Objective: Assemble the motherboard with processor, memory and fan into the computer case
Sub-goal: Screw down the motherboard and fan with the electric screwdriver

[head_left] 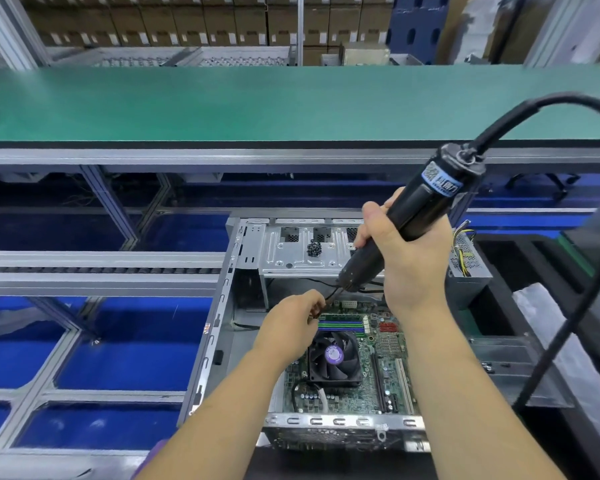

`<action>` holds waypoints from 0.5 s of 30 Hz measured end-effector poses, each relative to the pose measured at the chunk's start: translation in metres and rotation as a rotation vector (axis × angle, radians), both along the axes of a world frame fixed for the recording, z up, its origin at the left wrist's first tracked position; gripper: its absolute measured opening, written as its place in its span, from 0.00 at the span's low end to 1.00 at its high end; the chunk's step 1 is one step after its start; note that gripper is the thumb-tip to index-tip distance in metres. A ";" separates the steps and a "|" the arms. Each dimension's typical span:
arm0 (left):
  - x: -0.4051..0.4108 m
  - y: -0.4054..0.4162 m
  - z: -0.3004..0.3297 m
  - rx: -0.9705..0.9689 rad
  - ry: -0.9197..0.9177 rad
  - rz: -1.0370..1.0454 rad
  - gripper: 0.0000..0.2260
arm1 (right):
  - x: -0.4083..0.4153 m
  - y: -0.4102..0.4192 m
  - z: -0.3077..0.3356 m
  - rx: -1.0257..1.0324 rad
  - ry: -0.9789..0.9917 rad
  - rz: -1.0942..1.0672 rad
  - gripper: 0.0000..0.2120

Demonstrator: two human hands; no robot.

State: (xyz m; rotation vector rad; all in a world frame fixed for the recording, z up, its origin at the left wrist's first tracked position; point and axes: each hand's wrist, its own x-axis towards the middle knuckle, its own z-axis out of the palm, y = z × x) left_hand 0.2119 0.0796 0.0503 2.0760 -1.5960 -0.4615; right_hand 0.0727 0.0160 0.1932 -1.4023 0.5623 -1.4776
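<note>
- The motherboard (357, 362) is already lying flat inside the open computer case (222, 306), with the fan (335, 355) and the memory sticks (342, 323) fitted on it.
- Looks like the screw-down step: the right hand (413, 258) is wrapped around a black electric screwdriver (406, 223), tilted with its tip down near the board's far edge.
- The left hand (297, 320) is pinched shut around the bit end, probably holding a screw there, though it's too small to tell.
- Next move, I'd guess: get the tip upright over a mounting hole before driving, so the screw doesn't drop onto the board.
- A little pile of dark screws (314, 249) sits on the case's drive bracket (298, 252).
- Beyond that there's a green table (222, 102), aluminium framing, blue bins below, and stacked cardboard boxes (187, 26) at the back.
</note>
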 end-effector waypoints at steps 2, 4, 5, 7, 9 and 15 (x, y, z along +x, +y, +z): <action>-0.001 0.000 -0.001 -0.005 0.018 -0.003 0.11 | -0.004 0.001 -0.001 -0.005 -0.009 -0.028 0.07; 0.000 0.000 -0.001 -0.024 0.022 0.001 0.10 | -0.010 0.002 0.000 -0.007 -0.035 -0.053 0.06; 0.000 0.001 0.000 -0.059 0.035 0.010 0.09 | -0.013 0.002 0.003 -0.012 -0.060 -0.067 0.07; 0.004 -0.002 0.008 -0.189 0.064 0.061 0.06 | -0.021 0.001 0.010 -0.001 -0.134 -0.094 0.08; 0.009 -0.011 0.023 -0.337 0.091 0.157 0.04 | -0.030 -0.002 0.018 0.016 -0.206 -0.114 0.11; 0.028 -0.069 0.053 -0.345 0.216 0.331 0.06 | -0.053 -0.001 0.008 0.072 -0.210 -0.235 0.09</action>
